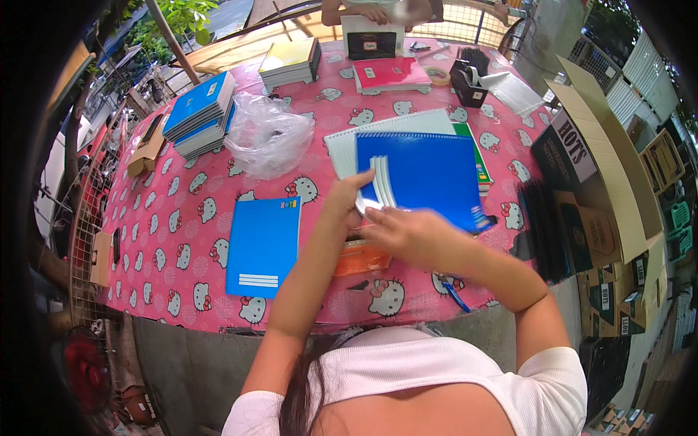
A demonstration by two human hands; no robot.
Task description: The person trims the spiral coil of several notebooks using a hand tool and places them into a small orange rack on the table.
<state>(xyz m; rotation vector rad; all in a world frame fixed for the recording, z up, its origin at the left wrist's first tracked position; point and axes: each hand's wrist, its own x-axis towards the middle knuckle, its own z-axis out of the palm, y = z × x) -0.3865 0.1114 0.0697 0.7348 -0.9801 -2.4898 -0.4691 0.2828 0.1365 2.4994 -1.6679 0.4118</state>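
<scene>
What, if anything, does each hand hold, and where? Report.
The left hand grips the blue spiral notebook by its left edge, near the lower-left corner. The right hand, blurred, is at the lower edge; whether it grips cannot be told.

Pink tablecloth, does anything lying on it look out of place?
The crumpled clear plastic bag looks untidy beside the stack of blue notebooks. A loose blue pen lies slantwise near the front edge of the pink tablecloth.
</scene>
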